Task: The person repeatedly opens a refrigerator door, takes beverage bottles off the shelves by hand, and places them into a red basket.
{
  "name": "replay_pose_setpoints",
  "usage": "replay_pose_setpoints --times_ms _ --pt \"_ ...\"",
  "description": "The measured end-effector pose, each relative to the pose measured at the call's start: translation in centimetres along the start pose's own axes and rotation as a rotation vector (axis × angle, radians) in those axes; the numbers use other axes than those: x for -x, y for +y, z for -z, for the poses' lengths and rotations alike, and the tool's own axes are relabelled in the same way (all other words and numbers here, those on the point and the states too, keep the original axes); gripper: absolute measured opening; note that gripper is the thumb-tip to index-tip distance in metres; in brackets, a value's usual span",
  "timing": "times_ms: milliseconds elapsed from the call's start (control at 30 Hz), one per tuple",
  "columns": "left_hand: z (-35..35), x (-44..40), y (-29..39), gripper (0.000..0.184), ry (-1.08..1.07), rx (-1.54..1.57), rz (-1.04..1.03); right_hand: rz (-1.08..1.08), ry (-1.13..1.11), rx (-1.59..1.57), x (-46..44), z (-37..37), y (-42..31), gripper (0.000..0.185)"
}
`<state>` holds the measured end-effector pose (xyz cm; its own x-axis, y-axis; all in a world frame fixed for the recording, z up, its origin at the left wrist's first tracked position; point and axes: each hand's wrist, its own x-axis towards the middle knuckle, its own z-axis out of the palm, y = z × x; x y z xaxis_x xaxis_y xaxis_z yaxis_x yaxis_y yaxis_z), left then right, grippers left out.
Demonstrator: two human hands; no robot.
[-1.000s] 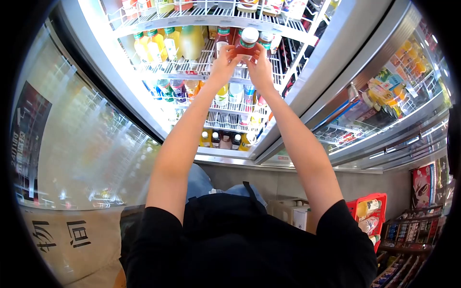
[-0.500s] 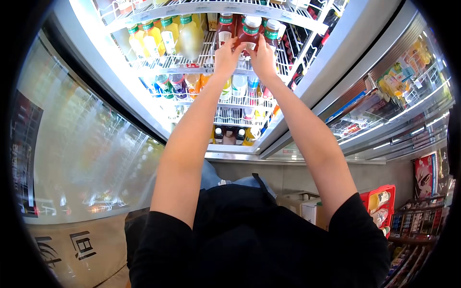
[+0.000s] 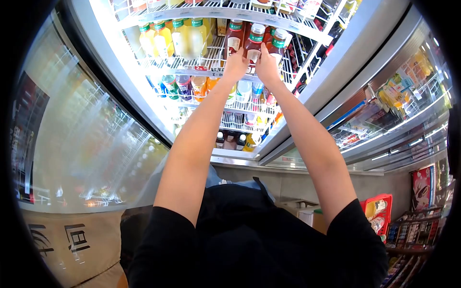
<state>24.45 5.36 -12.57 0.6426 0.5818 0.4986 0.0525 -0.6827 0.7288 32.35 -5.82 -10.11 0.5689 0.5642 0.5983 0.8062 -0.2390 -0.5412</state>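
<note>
Both my hands reach into the open cooler at a wire shelf (image 3: pixel 206 72). Between them stands a dark red bottle (image 3: pixel 253 43) with a white cap and green neck band, upright in the row. My left hand (image 3: pixel 236 66) grips its left side, and my right hand (image 3: pixel 267 66) grips its right side. Another red bottle (image 3: pixel 234 36) stands just to the left, and a third red bottle (image 3: pixel 277 44) to the right. Farther left on the same shelf are several yellow bottles (image 3: pixel 163 40).
The glass door (image 3: pixel 86 139) stands open on the left. Lower shelves hold coloured bottles (image 3: pixel 185 86). A closed cooler door is at the right. Below are a cardboard box (image 3: pixel 319 221), a red basket (image 3: pixel 384 199) with bottles and a snack rack (image 3: pixel 418 225).
The red bottle held in both hands has gone from tilted and raised, its cap toward the camera, to upright in the row between the other red bottles. My hands have moved down slightly with it.
</note>
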Motion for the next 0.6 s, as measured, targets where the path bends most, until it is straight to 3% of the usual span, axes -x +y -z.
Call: replay_pose_setpoints --times_ms 133,267,400,600 --pt "0.2 0.6 1.3 0.050 0.092 0.049 0.094 0.030 -0.015 0.011 1.6 1.4 0.4 0.058" --pt "-0.1 3.4 3.6 0.040 0.238 0.155 0.073 0.059 0.023 -0.065 3.8 3.0 0.6 0.047" --pt "-0.2 7.0 6.5 0.036 0.220 0.259 0.202 -0.127 -0.116 -0.385 6.9 7.5 -2.3 0.038" --pt "0.6 10.2 13.1 0.031 0.184 0.293 0.183 -0.196 -0.249 -0.569 10.9 14.4 -4.0 0.041"
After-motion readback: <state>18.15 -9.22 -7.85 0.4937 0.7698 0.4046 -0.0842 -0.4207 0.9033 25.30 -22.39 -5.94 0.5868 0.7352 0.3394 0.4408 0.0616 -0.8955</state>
